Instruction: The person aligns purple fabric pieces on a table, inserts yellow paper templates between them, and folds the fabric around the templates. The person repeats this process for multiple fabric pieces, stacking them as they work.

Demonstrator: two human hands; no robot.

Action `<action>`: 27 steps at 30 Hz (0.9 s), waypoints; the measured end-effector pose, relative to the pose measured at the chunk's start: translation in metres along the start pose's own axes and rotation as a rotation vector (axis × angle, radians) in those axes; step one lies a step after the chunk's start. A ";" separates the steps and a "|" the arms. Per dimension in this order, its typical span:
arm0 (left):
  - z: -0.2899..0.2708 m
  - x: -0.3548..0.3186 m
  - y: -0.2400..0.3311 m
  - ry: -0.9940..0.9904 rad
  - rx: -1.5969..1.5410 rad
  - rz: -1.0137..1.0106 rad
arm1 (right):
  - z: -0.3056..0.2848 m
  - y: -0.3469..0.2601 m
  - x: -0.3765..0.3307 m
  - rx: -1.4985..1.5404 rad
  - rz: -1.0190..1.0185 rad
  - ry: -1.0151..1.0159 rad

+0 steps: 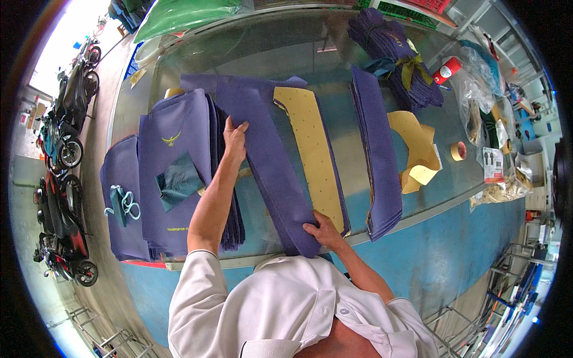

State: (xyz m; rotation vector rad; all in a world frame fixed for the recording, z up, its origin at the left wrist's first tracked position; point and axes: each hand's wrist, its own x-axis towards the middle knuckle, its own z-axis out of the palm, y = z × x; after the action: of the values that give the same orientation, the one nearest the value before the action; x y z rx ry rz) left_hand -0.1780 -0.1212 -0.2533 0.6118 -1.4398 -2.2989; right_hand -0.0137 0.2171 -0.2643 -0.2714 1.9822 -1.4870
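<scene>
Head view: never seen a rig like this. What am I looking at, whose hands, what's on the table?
No machine here: these are a person's two bare hands. The picture comes from a wide fisheye camera worn on that person's head, looking down, so straight edges bend near the rim. The left hand is at the upper left edge of a long purple strip; the right hand touches its lower end. How firmly either grips can't be told. On the table lie stacked purple panels at left and, right of the strip, a dotted yellow piece, a pile of purple strips and a tape roll.
</scene>
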 end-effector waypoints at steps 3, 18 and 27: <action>-0.031 0.003 -0.005 0.147 0.158 -0.215 | 0.028 0.009 0.010 -0.093 0.028 0.023; -0.016 -0.008 -0.021 0.311 0.874 -0.183 | 0.048 0.018 -0.011 -0.217 0.057 0.160; 0.019 -0.118 -0.044 0.062 1.251 0.502 | 0.019 -0.007 -0.024 -0.630 0.077 0.208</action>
State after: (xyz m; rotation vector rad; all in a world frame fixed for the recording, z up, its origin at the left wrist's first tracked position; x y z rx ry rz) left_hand -0.0920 -0.0285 -0.2660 0.4929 -2.5294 -0.8086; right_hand 0.0150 0.2118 -0.2526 -0.3049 2.5618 -0.8318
